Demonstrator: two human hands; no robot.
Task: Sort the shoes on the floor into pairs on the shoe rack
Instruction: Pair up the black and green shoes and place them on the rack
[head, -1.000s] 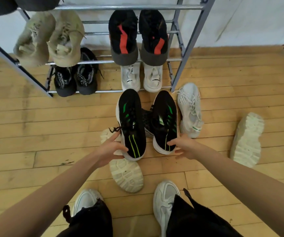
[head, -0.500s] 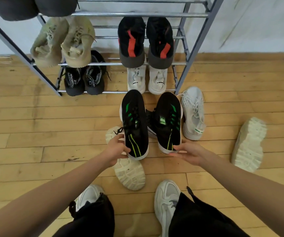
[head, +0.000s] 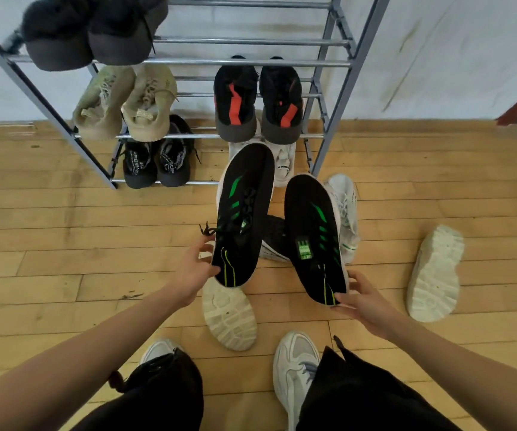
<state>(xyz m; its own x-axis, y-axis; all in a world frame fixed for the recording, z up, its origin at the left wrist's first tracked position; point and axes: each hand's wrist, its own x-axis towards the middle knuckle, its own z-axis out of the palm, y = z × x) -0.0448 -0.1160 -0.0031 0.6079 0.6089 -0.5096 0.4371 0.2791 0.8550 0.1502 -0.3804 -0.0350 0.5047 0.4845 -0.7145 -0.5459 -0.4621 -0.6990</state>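
Observation:
My left hand (head: 192,269) grips the heel of a black shoe with green stripes (head: 243,213), lifted off the floor with its toe toward the rack. My right hand (head: 361,301) grips the heel of the matching black and green shoe (head: 313,234), also lifted. The grey metal shoe rack (head: 338,98) stands against the wall. It holds a dark pair (head: 92,32) on top, a beige pair (head: 126,104) and a black and red pair (head: 257,101) in the middle, a black pair (head: 154,163) and a white pair (head: 285,163) at the bottom.
On the wooden floor lie a chunky white shoe, sole up (head: 229,315), another chunky white shoe on its side (head: 434,275) at the right, a white mesh shoe (head: 344,209) and a dark shoe (head: 274,237) behind the lifted pair. My own feet in white sneakers (head: 296,371) stand below.
Both hands have closed on the heels of the black and green shoes and lifted them off the floor toward the rack. The view has tilted up, showing the top shelf.

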